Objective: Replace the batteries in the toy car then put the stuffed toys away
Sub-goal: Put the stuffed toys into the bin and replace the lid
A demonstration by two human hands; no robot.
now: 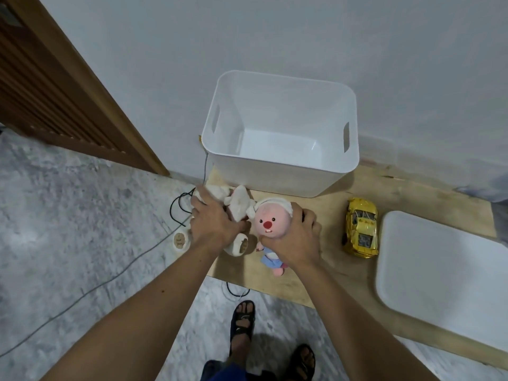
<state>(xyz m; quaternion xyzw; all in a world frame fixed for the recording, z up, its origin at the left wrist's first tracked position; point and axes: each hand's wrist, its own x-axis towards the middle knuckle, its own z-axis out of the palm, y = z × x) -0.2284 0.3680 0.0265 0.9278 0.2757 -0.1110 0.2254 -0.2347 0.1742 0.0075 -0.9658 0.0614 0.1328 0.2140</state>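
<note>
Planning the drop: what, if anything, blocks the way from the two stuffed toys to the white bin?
Nothing visible does. The left hand grips the white toy, the right hand the pink toy, both just in front of the bin. Its top is open, its lid lies off to the right, and it looks empty.

Storage bin (280, 166): plain white. Lid (445, 276): white. Toy car (360, 232): metallic yellow, dark windows. Stuffed toy (270, 221): pink face, red nose, pale blue dress. Second stuffed toy (239, 202): cream. Bench (324, 259): light wood. Floor (68, 215): mottled grey. Sandals (243, 317): black.
</note>
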